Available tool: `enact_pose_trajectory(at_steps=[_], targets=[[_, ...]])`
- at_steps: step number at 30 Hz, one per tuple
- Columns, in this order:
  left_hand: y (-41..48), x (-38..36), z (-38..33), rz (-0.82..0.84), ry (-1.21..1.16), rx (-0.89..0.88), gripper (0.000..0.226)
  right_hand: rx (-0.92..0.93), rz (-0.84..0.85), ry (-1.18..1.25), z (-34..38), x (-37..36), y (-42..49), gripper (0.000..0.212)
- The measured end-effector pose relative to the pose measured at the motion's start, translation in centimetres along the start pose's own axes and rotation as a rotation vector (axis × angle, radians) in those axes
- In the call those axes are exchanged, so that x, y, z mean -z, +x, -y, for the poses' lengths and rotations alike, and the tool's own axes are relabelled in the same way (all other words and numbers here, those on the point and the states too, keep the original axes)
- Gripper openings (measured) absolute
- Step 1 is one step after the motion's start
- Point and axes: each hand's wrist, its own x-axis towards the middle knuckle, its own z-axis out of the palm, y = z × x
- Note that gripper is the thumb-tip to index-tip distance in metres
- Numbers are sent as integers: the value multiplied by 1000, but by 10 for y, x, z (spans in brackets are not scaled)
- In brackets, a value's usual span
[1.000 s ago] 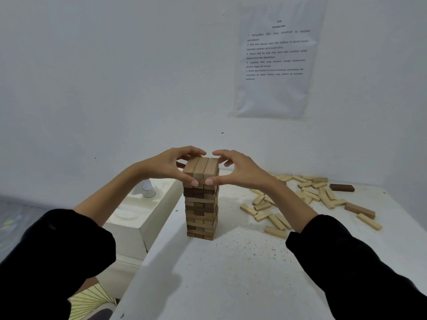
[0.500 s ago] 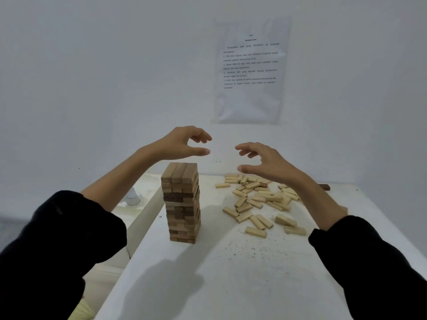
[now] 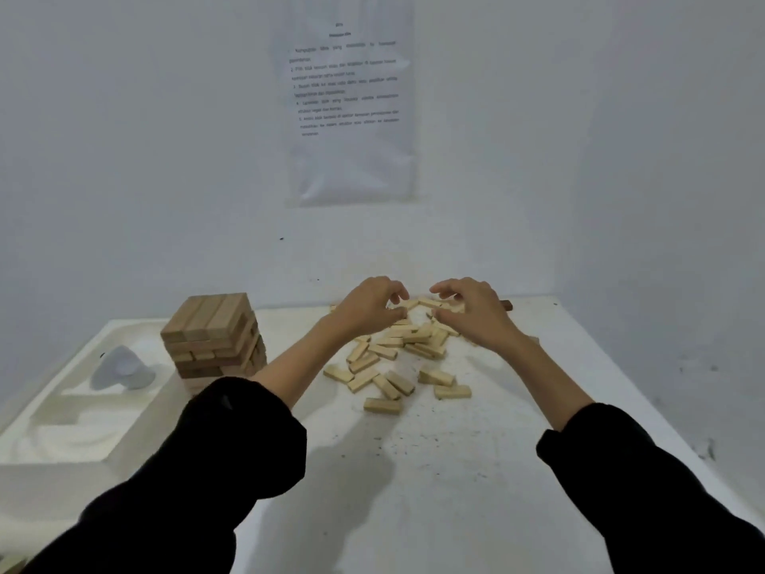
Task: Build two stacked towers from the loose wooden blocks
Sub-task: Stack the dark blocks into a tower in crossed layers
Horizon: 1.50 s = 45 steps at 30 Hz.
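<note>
A finished tower (image 3: 211,337) of stacked wooden blocks stands at the left of the white table (image 3: 414,470). Several loose pale blocks (image 3: 397,366) lie scattered in a pile at the middle back of the table. My left hand (image 3: 366,306) and my right hand (image 3: 474,314) hover side by side over the far part of that pile, fingers loosely curled downward, fingertips just at the blocks. No block is plainly gripped by either hand. My left forearm passes close to the right of the tower.
A white foam tray (image 3: 82,412) sits left of the table with a white cup-like object (image 3: 120,368) in it. One dark block (image 3: 506,304) lies near the back wall. A printed sheet (image 3: 350,101) hangs on the wall.
Both hands left the top of the tower, lifted, and moved right and down over the loose pile. The view swung right, so the tower now sits at the left.
</note>
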Motion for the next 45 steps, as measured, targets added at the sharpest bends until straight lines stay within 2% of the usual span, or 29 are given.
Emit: enact_pose_trajectory(at_steps=[4, 8, 11, 15, 18, 22, 27, 30, 32, 38, 41, 45], targets=[[19, -46, 16, 54, -85, 82, 30, -76, -14, -14, -33, -16, -1, 32], [34, -81, 29, 39, -121, 139, 32, -133, -33, -45, -65, -34, 2, 31], [44, -104, 41, -54, -66, 188, 37, -99, -168, -64, -85, -50, 4, 28], [61, -121, 57, -207, -15, 296, 32, -65, -345, -152, -107, -71, 10, 30], [73, -125, 70, -186, 85, 354, 32, -105, -375, -232, -120, -80, 18, 33], [85, -121, 80, -150, 141, 342, 34, -155, -388, -289, -130, -78, 37, 32], [95, -116, 74, -105, 149, 375, 30, -302, -210, -216, -149, -52, 63, 28], [96, -121, 73, -155, 196, 390, 27, -286, -69, 34, -165, -22, 61, 24], [98, -123, 74, -145, 243, 397, 24, -300, -13, 113, -172, -6, 55, 24], [102, -125, 75, -65, 303, 395, 30, -357, 187, 124, -188, 9, 46, 43], [102, -128, 72, -49, 288, 382, 31, -339, 163, 100, -192, 14, 41, 37], [103, -125, 73, -86, 243, 372, 29, -307, -23, 118, -192, 8, 49, 22]])
